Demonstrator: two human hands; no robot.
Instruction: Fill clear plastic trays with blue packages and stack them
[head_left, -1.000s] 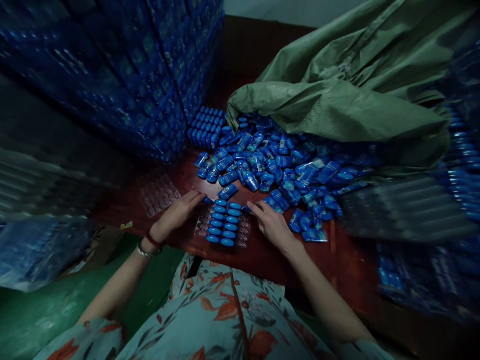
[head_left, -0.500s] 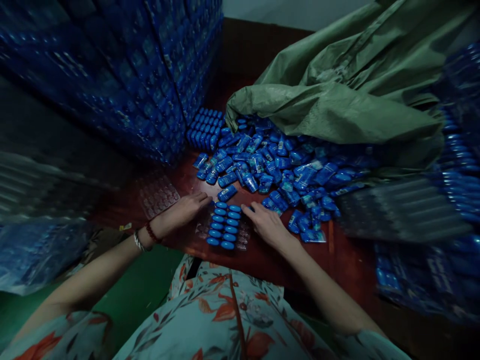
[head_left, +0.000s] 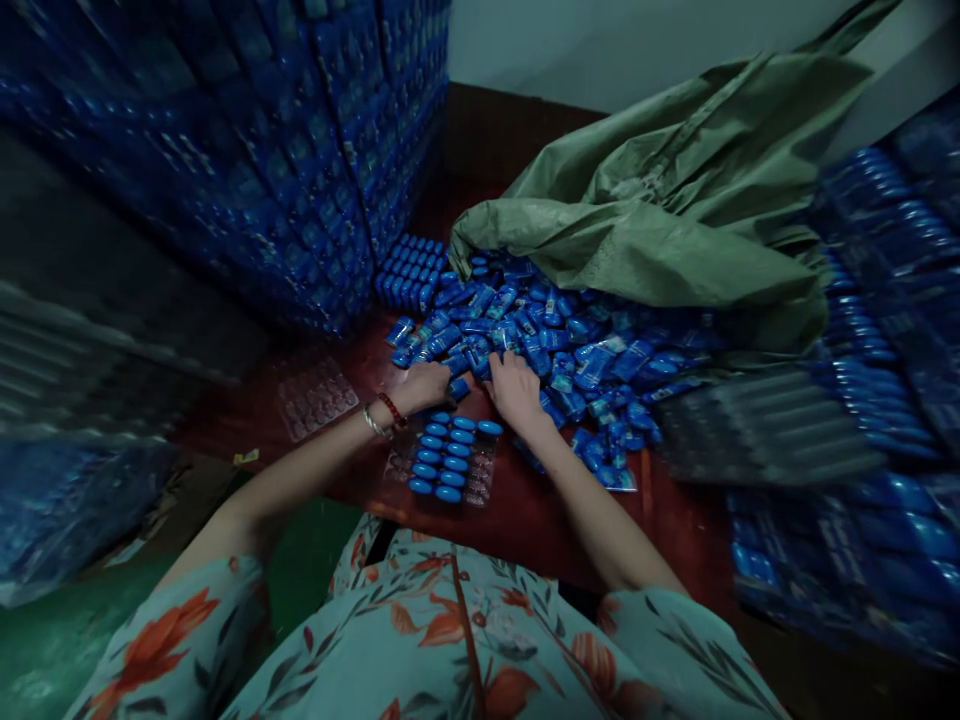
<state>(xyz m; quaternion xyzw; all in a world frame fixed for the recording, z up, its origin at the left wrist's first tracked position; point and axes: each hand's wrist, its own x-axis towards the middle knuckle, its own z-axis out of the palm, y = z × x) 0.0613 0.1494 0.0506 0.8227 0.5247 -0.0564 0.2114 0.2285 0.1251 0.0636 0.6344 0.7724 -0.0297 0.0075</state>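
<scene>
Both my hands are at the near edge of a loose pile of small blue wrapped packets (head_left: 596,365). My left hand (head_left: 427,386) has its fingers closed at a blue packet (head_left: 459,387). My right hand (head_left: 516,388) reaches down into the pile with bent fingers; its fingertips are partly hidden among the packets. Just below the hands lies a clear plastic tray (head_left: 480,484) with moulded pockets. Two rows of glossy blue oval pieces (head_left: 454,464) fill its middle, and a single blue oval piece (head_left: 490,428) sits at the upper right.
An empty clear tray (head_left: 319,395) lies at left on the red tabletop (head_left: 360,480). Behind the pile stands a filled block of blue ovals (head_left: 411,270). A green sack (head_left: 645,240) drapes over the pile. Tall blue stacks (head_left: 247,180) and grey trays (head_left: 765,430) flank the table.
Both hands have moved from the sides of the tray up to the pile. A blue oval piece now lies at the tray's upper right. The view has shifted slightly.
</scene>
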